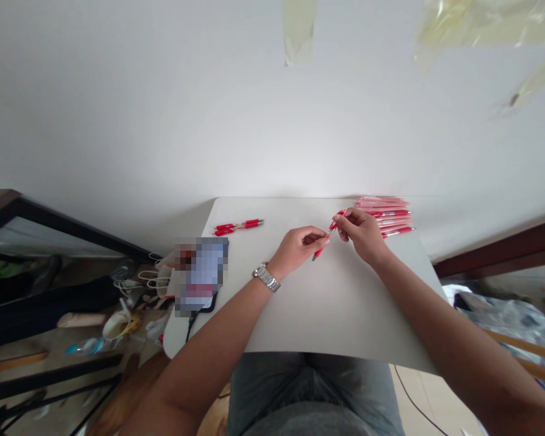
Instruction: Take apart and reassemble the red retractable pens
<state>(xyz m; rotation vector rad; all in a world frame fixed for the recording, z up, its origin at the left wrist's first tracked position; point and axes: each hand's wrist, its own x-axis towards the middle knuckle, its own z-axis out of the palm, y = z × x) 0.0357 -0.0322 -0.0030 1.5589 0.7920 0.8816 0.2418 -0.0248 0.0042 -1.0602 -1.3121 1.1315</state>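
Between my two hands, over the middle of the white table (327, 309), is a red pen (318, 253) held at a slant. My left hand (298, 247), with a metal watch on its wrist, pinches the pen near its grey tip. The fingers of my right hand (361, 232) close on the pen's red upper end. To the left lie a few red pens (239, 227) close together. Just beyond my right hand is a stack of clear-and-red packets (381, 204), with red pens on and beside it, partly covered by the hand.
A phone (204, 272), blurred out and with a cable, lies at the table's left edge. The white wall (254, 121) rises behind the table. Left on the floor are a cup (117, 326) and a plastic bottle (88, 346). Plastic bags (513, 321) stand at the right.
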